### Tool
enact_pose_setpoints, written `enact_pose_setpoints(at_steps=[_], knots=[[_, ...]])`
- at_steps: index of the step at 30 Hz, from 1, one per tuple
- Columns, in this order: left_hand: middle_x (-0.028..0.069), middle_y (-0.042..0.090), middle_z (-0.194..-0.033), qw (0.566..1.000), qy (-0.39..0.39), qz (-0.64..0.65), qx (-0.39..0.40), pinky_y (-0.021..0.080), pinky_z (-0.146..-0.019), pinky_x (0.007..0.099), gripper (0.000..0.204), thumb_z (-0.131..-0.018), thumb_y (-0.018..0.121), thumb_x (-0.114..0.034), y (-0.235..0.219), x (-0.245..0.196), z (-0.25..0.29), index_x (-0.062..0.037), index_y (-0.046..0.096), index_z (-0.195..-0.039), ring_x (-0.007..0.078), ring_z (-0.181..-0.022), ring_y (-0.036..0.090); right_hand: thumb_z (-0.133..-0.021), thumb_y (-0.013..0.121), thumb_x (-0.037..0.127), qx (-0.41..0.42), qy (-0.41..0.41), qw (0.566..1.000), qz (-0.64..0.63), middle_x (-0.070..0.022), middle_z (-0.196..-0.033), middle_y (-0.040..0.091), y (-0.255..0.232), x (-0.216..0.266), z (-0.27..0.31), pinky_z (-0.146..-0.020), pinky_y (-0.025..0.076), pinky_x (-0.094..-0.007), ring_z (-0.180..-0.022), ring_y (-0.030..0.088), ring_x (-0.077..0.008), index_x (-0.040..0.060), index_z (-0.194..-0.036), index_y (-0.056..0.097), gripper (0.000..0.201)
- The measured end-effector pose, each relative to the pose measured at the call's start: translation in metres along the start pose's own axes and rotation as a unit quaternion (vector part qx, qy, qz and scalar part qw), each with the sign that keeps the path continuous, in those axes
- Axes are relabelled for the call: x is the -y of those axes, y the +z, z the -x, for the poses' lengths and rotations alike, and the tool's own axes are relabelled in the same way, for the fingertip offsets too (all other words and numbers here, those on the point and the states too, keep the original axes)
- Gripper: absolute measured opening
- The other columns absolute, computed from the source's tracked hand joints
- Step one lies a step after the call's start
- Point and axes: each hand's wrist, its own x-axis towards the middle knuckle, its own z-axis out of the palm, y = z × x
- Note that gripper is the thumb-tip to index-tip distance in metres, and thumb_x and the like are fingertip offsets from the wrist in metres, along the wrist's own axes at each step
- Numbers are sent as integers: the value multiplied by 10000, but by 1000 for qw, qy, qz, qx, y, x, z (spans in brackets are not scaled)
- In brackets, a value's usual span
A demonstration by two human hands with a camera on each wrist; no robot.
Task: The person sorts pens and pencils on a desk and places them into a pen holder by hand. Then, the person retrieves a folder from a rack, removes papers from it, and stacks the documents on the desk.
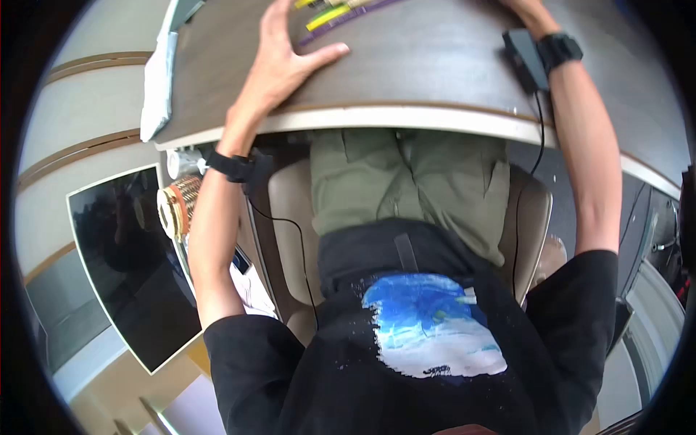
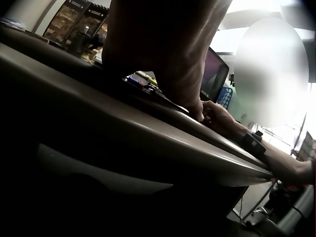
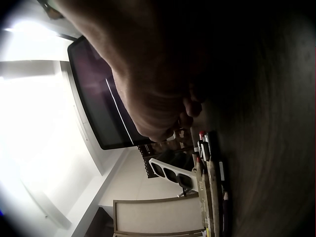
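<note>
At the top of the head view, several pencils (image 1: 328,18) lie side by side on the desk, yellow ones and a purple pencil (image 1: 355,18) among them. Beside their left end is my left hand (image 1: 281,64), thumb stretched out toward the purple pencil and fingers running past the frame's edge. My right hand (image 1: 528,9) is mostly cut off at the top right. In the right wrist view the same hand (image 3: 148,103) has bent fingers close to the ends of the pencils (image 3: 212,192); I cannot tell whether it holds anything.
The brown desk (image 1: 420,72) has a pale front edge. A black screen (image 3: 101,94) and a white holder with dark openings (image 3: 170,173) stand beyond the pencils. A dark monitor (image 1: 130,261) is at the left. Cables trail from both wrist cameras.
</note>
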Motion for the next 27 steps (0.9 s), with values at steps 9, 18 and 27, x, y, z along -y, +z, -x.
enact_pose_setpoints(at_steps=[9,18,27], knots=[[214,109,-1786,997,-55,-25,39,137,-1306,737,1334,-724,937,-682,12,20,-51,-246,200,-1747,470,-1660,156,-1026,702,404,9,6,999,50,-29,-721,663,1,-9,-8,-676,519,-330,-695,627,-106,16,-871,716,418],[169,242,-1796,992,-13,-15,127,31,-1280,782,1300,-714,934,-679,0,23,-91,-226,280,-1742,413,-1686,136,-1028,729,348,-14,13,999,33,-57,-684,637,0,15,-6,-665,495,-350,-682,569,-125,-24,-872,687,405],[173,285,-1710,979,5,13,202,-10,-1260,813,1286,-703,903,-724,-4,14,-119,-229,301,-1725,419,-1651,159,-986,817,297,-35,-31,999,15,-47,-960,684,1,28,-1,-780,526,-310,-840,622,-132,15,-993,738,293]])
